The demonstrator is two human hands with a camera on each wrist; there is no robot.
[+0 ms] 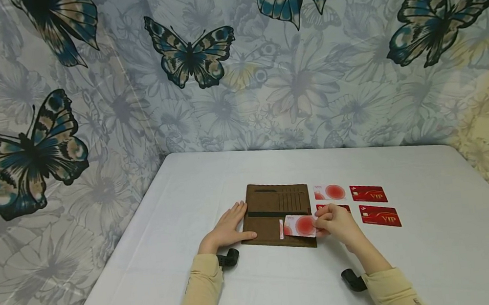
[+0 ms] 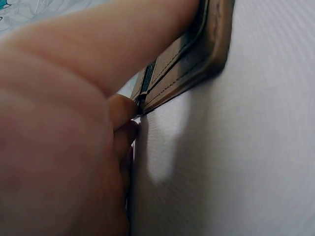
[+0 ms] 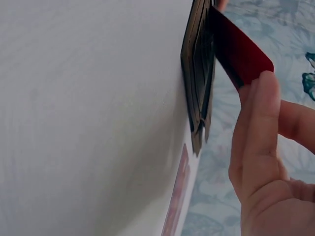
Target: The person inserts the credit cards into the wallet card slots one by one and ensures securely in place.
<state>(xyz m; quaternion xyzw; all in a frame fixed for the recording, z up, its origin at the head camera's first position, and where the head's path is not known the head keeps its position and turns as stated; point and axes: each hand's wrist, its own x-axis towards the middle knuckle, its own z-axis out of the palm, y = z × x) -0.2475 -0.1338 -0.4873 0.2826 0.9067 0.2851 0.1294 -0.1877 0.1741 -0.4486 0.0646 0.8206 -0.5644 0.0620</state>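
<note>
Brown and unfolded, the wallet [image 1: 272, 208] lay on the table [image 1: 293, 288]. The left hand [image 1: 227, 227], grip spread, rested on its nine-o'clock edge; the right hand [image 1: 335, 223], grip pinched, held a pink-and-white card [image 1: 298, 226] over its four-o'clock corner.

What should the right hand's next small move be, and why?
Probably slide the held card left into the wallet: the right hand pinches it over the wallet's lower half, and the left hand rests at the left edge.
</note>
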